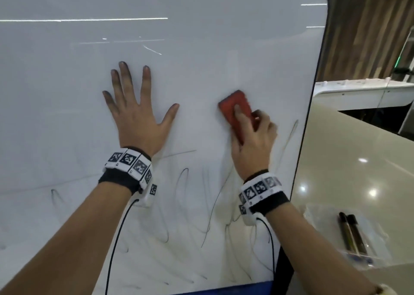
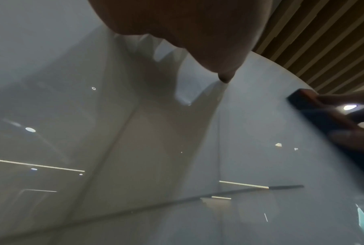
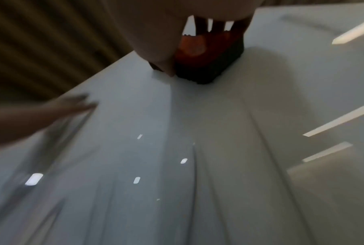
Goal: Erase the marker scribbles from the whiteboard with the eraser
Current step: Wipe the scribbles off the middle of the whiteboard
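Observation:
A glossy whiteboard point(image 1: 201, 48) fills most of the head view. Thin black marker scribbles point(image 1: 210, 207) loop across its lower half; the upper half is bare. My right hand point(image 1: 253, 138) grips a red eraser point(image 1: 233, 111) with a dark felt base point(image 3: 200, 73), pressed flat on the board right of centre. My left hand point(image 1: 134, 113) lies flat against the board with fingers spread and ink-stained tips, left of the eraser. In the left wrist view the eraser point(image 2: 315, 107) shows at the right edge.
The board's dark right edge point(image 1: 307, 124) meets a beige counter point(image 1: 349, 160). Two dark markers point(image 1: 351, 234) lie in a clear plastic bag on the counter at lower right. A wood-slat wall point(image 1: 367, 26) and a white desk stand behind.

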Motion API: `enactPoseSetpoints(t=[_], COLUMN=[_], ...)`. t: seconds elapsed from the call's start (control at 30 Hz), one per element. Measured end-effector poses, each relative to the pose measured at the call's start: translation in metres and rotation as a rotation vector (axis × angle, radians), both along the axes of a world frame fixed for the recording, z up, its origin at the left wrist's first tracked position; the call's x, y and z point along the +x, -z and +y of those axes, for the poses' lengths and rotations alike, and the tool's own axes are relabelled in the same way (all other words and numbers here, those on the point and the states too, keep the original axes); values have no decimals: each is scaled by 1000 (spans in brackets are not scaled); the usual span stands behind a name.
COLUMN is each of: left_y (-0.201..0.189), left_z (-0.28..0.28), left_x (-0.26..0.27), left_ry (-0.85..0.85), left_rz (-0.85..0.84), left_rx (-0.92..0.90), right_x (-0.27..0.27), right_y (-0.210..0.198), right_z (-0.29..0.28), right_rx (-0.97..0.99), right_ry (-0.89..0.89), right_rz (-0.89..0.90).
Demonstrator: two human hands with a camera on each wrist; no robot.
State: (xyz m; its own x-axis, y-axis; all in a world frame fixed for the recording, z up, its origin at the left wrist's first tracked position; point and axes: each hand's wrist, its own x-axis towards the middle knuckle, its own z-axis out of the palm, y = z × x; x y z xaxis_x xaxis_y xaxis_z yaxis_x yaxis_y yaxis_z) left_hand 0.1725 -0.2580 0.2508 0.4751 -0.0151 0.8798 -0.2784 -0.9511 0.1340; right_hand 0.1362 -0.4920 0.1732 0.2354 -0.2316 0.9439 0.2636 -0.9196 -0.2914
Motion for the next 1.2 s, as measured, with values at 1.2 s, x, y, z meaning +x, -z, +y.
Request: enactPoseSetpoints(t=[1.2], left_y=[17], left_z=[65], left_x=[-14], left_ry=[151], left_rz=[67], left_rx=[359], right_x=[9], right_y=[128], right_z=[141], right_rx=[-351], right_ry=[-130], right_rz=[93])
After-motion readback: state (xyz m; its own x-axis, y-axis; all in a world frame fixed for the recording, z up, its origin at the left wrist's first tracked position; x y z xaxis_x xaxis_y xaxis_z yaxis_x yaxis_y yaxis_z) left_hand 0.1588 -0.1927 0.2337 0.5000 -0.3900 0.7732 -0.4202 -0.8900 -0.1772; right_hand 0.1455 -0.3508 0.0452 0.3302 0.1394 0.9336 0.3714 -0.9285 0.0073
